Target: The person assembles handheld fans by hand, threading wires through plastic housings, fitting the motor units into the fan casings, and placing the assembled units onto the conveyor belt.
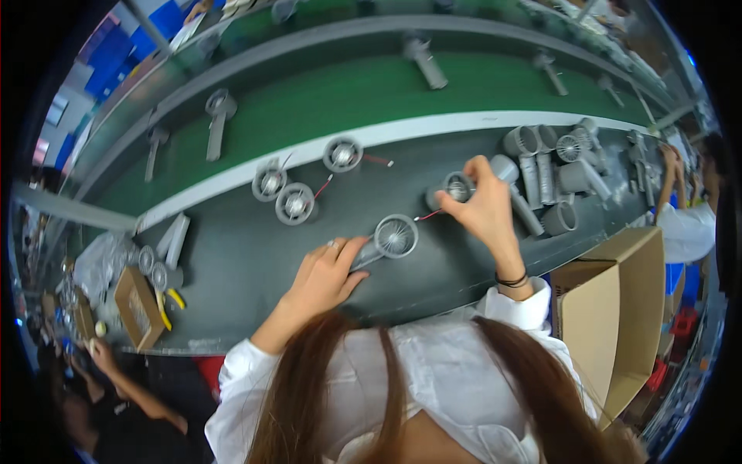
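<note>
My left hand is closed around the handle of a grey handheld fan housing, whose round grilled head points away from me to the right. To its upper right, my right hand grips a round grey fan module between thumb and fingers. A short red wire with a small white connector trails from that module toward the housing's head. Left of it on the dark bench lie three similar modules, one farther back and two side by side, with wires showing.
Grey fan housings crowd the bench at right, above an open cardboard box. Beyond runs a green conveyor carrying more housings. At left are yellow-handled pliers, a small carton and a plastic bag. Co-workers sit at both sides.
</note>
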`<control>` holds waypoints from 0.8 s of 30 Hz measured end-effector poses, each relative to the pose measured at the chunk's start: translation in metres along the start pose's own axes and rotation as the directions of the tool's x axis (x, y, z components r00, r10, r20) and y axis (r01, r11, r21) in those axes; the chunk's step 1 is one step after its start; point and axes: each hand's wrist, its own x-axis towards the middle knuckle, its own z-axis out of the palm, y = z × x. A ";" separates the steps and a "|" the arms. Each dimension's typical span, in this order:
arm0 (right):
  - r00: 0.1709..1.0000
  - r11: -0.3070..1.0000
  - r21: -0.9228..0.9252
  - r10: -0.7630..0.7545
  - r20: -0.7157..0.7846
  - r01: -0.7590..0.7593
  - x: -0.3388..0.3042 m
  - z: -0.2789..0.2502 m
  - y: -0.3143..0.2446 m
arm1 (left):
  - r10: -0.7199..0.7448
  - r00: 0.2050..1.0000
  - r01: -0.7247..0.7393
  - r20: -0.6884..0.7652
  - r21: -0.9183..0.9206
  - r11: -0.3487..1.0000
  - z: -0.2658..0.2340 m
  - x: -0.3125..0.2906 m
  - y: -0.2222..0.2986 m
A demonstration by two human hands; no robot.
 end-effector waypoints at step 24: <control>0.985 0.985 0.053 -0.160 -0.062 0.164 -0.042 -0.027 -0.006 | 0.085 0.946 -0.141 -0.313 -0.160 0.977 -0.009 0.023 0.003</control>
